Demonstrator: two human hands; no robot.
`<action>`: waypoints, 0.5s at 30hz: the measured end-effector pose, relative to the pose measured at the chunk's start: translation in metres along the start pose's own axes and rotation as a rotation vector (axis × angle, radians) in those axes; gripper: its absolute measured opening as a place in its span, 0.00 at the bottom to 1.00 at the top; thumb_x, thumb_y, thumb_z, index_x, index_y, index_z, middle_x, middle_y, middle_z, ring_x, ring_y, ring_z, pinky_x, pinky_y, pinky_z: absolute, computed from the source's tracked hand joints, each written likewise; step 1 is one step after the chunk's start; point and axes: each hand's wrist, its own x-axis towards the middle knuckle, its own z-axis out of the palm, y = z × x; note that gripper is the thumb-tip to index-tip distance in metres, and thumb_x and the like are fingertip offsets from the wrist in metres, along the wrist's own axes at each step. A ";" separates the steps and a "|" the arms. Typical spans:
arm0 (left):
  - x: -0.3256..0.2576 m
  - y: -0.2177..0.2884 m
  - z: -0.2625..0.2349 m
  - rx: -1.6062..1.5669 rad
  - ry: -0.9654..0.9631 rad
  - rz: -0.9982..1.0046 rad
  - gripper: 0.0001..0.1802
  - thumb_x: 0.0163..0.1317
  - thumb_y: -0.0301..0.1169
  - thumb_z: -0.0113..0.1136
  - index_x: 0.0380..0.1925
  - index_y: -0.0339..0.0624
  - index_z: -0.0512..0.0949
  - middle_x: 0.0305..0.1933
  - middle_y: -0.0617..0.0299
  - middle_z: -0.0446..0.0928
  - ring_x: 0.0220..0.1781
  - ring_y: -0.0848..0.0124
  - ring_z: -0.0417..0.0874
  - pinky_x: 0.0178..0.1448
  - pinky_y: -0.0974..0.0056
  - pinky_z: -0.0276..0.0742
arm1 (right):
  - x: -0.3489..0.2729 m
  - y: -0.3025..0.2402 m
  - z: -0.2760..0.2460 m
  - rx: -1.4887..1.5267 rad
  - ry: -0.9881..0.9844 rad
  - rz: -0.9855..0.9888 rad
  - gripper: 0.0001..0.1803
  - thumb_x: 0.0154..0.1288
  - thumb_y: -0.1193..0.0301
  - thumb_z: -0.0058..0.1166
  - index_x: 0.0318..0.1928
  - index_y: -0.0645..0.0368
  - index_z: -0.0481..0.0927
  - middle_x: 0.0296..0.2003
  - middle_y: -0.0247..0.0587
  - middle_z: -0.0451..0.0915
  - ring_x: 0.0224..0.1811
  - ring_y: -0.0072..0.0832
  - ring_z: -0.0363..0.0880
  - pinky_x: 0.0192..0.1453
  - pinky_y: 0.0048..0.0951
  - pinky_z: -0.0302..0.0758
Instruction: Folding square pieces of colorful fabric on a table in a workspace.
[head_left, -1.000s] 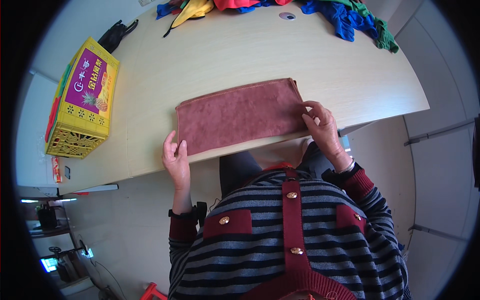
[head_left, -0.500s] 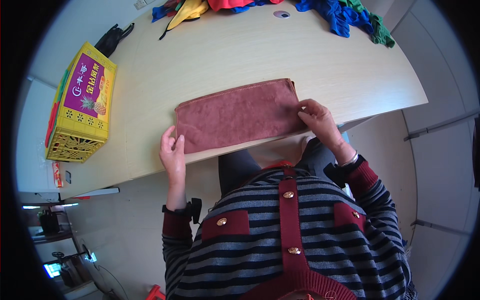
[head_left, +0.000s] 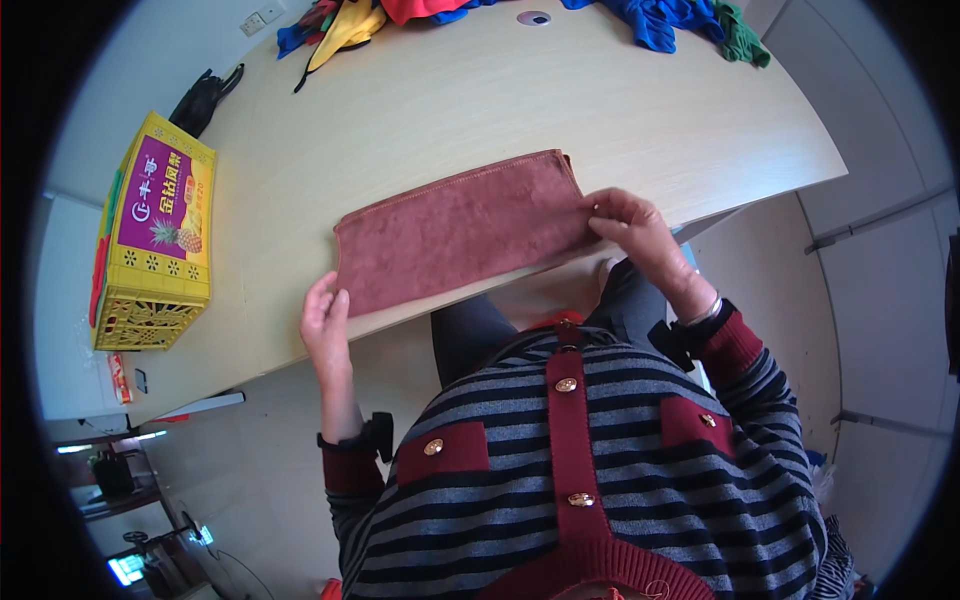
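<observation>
A reddish-brown towel [head_left: 460, 235], folded into a long rectangle with a stitched border, lies flat along the table's near edge. At its lower left corner my left hand [head_left: 328, 325] has its thumb and fingers closed on the side edge. My right hand [head_left: 645, 240] pinches the right edge between thumb and fingers, a little below the upper right corner. The layers show slightly apart at that upper corner. Part of the towel's right edge is hidden behind my right fingers.
On the left of the pale wooden table [head_left: 400, 120] stands a yellow crate [head_left: 155, 290] with a purple label; a black bag [head_left: 205, 100] lies behind it. Yellow, red, blue [head_left: 650, 20] and green cloths lie along the far edge. A round disc [head_left: 534, 18] sits near them.
The view has shifted slightly, so the table and crate sit differently in the picture. Both hands stay at the towel's two ends, and the towel keeps its shape.
</observation>
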 end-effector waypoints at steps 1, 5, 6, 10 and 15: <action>0.013 0.004 0.000 -0.035 0.005 0.001 0.19 0.68 0.27 0.62 0.58 0.37 0.76 0.45 0.64 0.82 0.49 0.76 0.78 0.57 0.70 0.70 | 0.008 -0.003 -0.005 -0.002 -0.003 -0.003 0.15 0.69 0.77 0.56 0.55 0.61 0.80 0.43 0.35 0.83 0.48 0.22 0.79 0.57 0.25 0.76; 0.080 0.062 0.003 -0.107 -0.042 0.092 0.12 0.68 0.28 0.64 0.49 0.36 0.81 0.48 0.64 0.82 0.53 0.75 0.79 0.63 0.69 0.70 | 0.074 -0.037 -0.028 0.050 -0.008 -0.106 0.15 0.68 0.74 0.57 0.54 0.61 0.82 0.44 0.33 0.83 0.51 0.23 0.78 0.62 0.27 0.72; 0.100 0.081 0.006 -0.088 -0.061 0.125 0.12 0.68 0.28 0.64 0.49 0.36 0.81 0.48 0.64 0.82 0.52 0.75 0.79 0.62 0.70 0.71 | 0.094 -0.050 -0.033 0.009 -0.017 -0.126 0.15 0.69 0.72 0.57 0.54 0.60 0.82 0.45 0.33 0.83 0.50 0.22 0.78 0.62 0.27 0.71; 0.182 0.139 0.014 0.004 -0.109 0.161 0.13 0.67 0.31 0.65 0.48 0.36 0.82 0.45 0.66 0.82 0.47 0.78 0.79 0.55 0.72 0.71 | 0.156 -0.107 -0.050 -0.061 -0.007 -0.157 0.16 0.69 0.68 0.56 0.55 0.57 0.82 0.45 0.31 0.83 0.48 0.20 0.78 0.58 0.25 0.68; 0.220 0.169 0.026 0.070 -0.033 0.180 0.13 0.67 0.33 0.64 0.47 0.37 0.82 0.44 0.66 0.82 0.45 0.79 0.79 0.52 0.73 0.70 | 0.173 -0.154 -0.052 -0.151 0.124 -0.260 0.15 0.68 0.68 0.56 0.53 0.56 0.84 0.43 0.30 0.83 0.45 0.19 0.77 0.56 0.24 0.67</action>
